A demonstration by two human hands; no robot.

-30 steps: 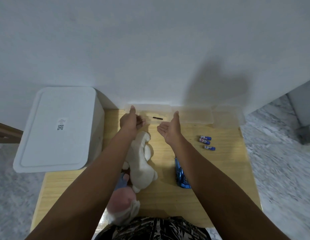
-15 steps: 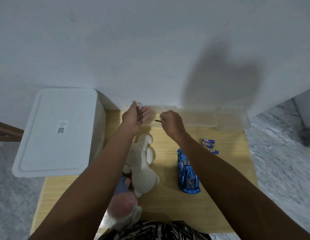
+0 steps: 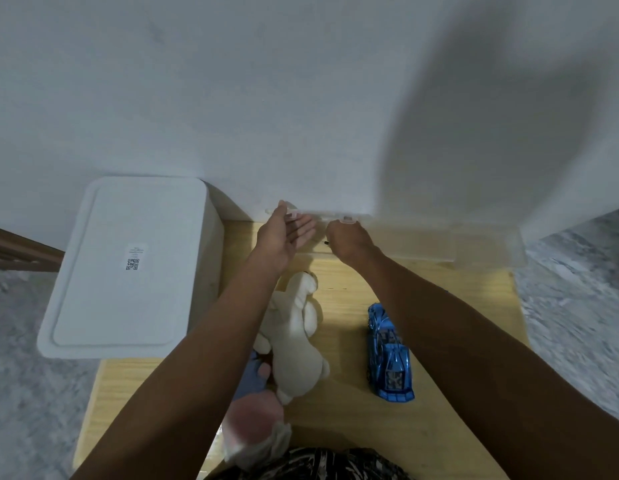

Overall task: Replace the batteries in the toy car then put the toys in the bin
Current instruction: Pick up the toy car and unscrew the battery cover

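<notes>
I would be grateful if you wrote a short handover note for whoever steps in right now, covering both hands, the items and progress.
Left hand: open, palm up, at the clear tray by the wall.
Right hand: fingers curled round a small dark tool, probably a screwdriver.
Blue toy car: on the wooden table, untouched, beside the right forearm.
White plush and pink plush: on the table under the left arm.
White bin: left of the table, lid on.
Batteries: not visible now.
Done: tool in hand.
Left: open car, swap batteries, close it, open bin, put toys in.
</notes>
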